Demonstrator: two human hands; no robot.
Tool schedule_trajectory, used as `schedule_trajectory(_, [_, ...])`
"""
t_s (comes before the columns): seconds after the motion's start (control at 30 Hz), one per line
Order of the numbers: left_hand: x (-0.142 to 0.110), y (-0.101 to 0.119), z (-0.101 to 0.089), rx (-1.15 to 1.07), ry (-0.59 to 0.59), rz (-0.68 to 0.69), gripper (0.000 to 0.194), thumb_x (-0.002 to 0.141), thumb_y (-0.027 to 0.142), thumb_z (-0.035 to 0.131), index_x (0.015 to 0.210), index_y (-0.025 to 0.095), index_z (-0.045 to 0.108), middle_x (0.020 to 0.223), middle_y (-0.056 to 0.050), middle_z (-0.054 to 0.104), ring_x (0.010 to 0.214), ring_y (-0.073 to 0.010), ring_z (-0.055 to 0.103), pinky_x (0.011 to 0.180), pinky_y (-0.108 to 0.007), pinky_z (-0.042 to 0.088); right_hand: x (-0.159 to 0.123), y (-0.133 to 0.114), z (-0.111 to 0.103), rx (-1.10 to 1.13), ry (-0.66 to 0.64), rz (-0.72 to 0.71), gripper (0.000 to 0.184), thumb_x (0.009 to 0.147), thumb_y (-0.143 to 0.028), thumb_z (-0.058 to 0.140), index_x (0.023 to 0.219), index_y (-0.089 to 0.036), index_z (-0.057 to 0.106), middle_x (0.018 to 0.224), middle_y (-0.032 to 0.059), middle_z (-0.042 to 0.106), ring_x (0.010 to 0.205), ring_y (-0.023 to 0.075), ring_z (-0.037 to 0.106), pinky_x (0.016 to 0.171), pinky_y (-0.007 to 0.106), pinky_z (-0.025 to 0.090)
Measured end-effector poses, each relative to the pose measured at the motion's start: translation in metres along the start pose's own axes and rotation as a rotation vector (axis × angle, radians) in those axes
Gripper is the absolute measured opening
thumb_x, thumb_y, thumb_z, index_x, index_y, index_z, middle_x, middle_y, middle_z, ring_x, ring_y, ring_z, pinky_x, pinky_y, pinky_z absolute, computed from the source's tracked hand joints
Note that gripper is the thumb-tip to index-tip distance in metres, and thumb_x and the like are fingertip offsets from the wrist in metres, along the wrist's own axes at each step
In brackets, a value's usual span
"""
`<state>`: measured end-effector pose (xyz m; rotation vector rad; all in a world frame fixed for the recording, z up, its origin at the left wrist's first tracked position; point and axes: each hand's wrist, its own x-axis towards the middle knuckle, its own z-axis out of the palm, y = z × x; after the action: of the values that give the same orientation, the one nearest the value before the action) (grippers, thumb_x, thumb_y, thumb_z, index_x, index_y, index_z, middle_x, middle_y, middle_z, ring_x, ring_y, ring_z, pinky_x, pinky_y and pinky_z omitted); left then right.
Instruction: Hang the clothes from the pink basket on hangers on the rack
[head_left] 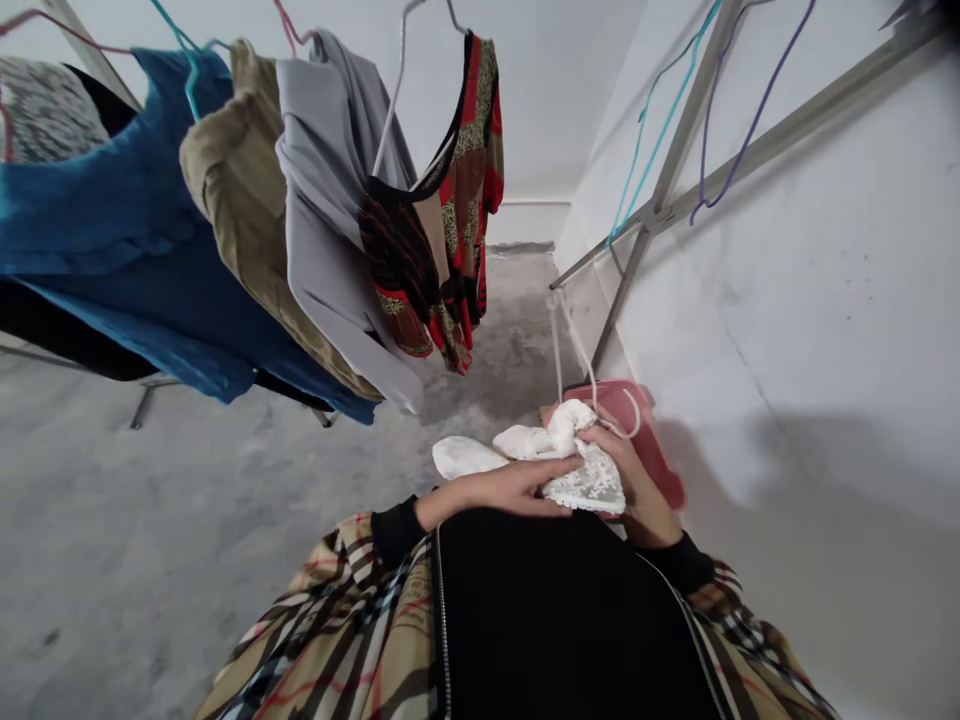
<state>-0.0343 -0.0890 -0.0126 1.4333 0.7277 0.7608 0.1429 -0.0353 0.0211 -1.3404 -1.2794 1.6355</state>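
Holding a bunched white lace garment (pixel 592 480) right in front of the body here, both bare hands on it and nothing else in them. Right hand (pixel 628 472) is curled closed, gripping the gathered top of the cloth, while left hand (pixel 502 490) lies flat and open across it, fingers stretched out. A thin white cord (pixel 576 350) loops up from the bundle, and a pink plastic basket (pixel 630 400) sits just behind. I'd call this step handling the cloth, and that bunched fabric needs loosening before it'd lie flat. No brand, label or readable writing anywhere. Off to the left, a teal top (pixel 112 200) and a red-and-black patterned dress (pixel 431 220) hang on hangers.
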Motion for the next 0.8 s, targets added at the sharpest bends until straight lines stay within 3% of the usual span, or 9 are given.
schedule_trajectory(0.13, [-0.009, -0.007, -0.024, -0.135, -0.102, -0.145, 0.039, 0.083, 0.04, 0.066, 0.113, 0.015, 0.071, 0.108, -0.01, 0.072, 0.098, -0.0234, 0.066, 0.088, -0.031, 0.049, -0.005, 0.003, -0.007, 0.173, -0.126, 0.051, 0.023, 0.064, -0.04, 0.062, 0.071, -0.023, 0.048, 0.063, -0.0023, 0.053, 0.055, 0.0128, 0.048, 0.05, 0.023, 0.039])
schedule_trajectory(0.17, [-0.008, -0.011, -0.032, -0.125, -0.037, -0.196, 0.039, 0.085, 0.044, 0.063, 0.108, 0.014, 0.072, 0.1, -0.01, 0.073, 0.09, -0.0215, 0.066, 0.081, -0.029, 0.05, -0.009, 0.001, -0.008, 0.185, -0.184, 0.058, 0.024, 0.062, -0.039, 0.063, 0.067, -0.023, 0.046, 0.061, -0.0027, 0.051, 0.054, 0.0122, 0.045, 0.049, 0.023, 0.038])
schedule_trajectory(0.23, [0.001, -0.021, -0.044, -0.029, 0.209, -0.265, 0.04, 0.085, 0.047, 0.061, 0.099, 0.012, 0.073, 0.088, -0.01, 0.072, 0.077, -0.019, 0.063, 0.073, -0.028, 0.049, -0.016, -0.005, -0.007, 0.193, -0.336, 0.092, 0.026, 0.061, -0.034, 0.065, 0.063, -0.023, 0.042, 0.06, -0.003, 0.048, 0.055, 0.0116, 0.043, 0.05, 0.022, 0.036])
schedule_trajectory(0.3, [0.018, -0.029, -0.049, 0.093, 0.419, -0.27, 0.038, 0.079, 0.044, 0.068, 0.098, 0.011, 0.073, 0.09, -0.01, 0.071, 0.075, -0.019, 0.061, 0.075, -0.03, 0.048, -0.02, -0.012, -0.003, 0.181, -0.514, 0.125, 0.027, 0.061, -0.029, 0.067, 0.061, -0.022, 0.04, 0.061, -0.0036, 0.045, 0.057, 0.0109, 0.041, 0.052, 0.022, 0.035])
schedule_trajectory(0.33, [0.028, -0.032, -0.049, 0.131, 0.459, -0.249, 0.04, 0.076, 0.042, 0.072, 0.102, 0.012, 0.072, 0.097, -0.011, 0.071, 0.078, -0.0204, 0.061, 0.079, -0.032, 0.048, -0.02, -0.014, 0.0, 0.163, -0.603, 0.128, 0.028, 0.062, -0.028, 0.067, 0.061, -0.022, 0.04, 0.061, -0.004, 0.044, 0.057, 0.0105, 0.04, 0.053, 0.021, 0.034])
schedule_trajectory(0.47, [0.071, -0.044, -0.039, 0.315, 0.34, -0.175, 0.069, 0.069, 0.029, 0.077, 0.133, 0.016, 0.056, 0.135, -0.016, 0.056, 0.119, -0.0312, 0.054, 0.106, -0.043, 0.039, -0.013, -0.018, 0.008, 0.047, -0.902, 0.056, 0.023, 0.069, -0.03, 0.062, 0.063, -0.021, 0.041, 0.064, -0.0044, 0.041, 0.058, 0.0094, 0.036, 0.054, 0.021, 0.03])
schedule_trajectory(0.57, [0.088, -0.056, -0.038, 0.582, 0.208, -0.358, 0.083, 0.072, 0.021, 0.07, 0.148, 0.018, 0.036, 0.151, -0.016, 0.038, 0.137, -0.0324, 0.039, 0.113, -0.046, 0.031, -0.01, -0.019, 0.005, -0.008, -1.029, -0.021, 0.015, 0.069, -0.023, 0.059, 0.069, -0.02, 0.044, 0.066, -0.0044, 0.042, 0.058, 0.0087, 0.035, 0.053, 0.021, 0.028])
schedule_trajectory(0.7, [0.077, -0.073, -0.053, 0.625, 0.173, -0.524, 0.072, 0.076, 0.02, 0.064, 0.144, 0.014, 0.042, 0.146, -0.02, 0.045, 0.129, -0.0367, 0.049, 0.106, -0.05, 0.039, -0.014, -0.022, -0.01, -0.026, -0.984, -0.05, 0.016, 0.074, -0.023, 0.059, 0.072, -0.02, 0.044, 0.07, -0.003, 0.044, 0.06, 0.0088, 0.037, 0.054, 0.022, 0.029])
schedule_trajectory(0.8, [0.053, -0.077, -0.069, 0.567, 0.158, -0.529, 0.063, 0.08, 0.029, 0.061, 0.14, 0.014, 0.048, 0.143, -0.017, 0.051, 0.122, -0.0313, 0.055, 0.102, -0.042, 0.044, -0.018, -0.021, -0.02, -0.017, -0.915, -0.103, 0.017, 0.078, -0.024, 0.057, 0.071, -0.02, 0.042, 0.071, -0.0019, 0.045, 0.062, 0.0097, 0.038, 0.057, 0.023, 0.03])
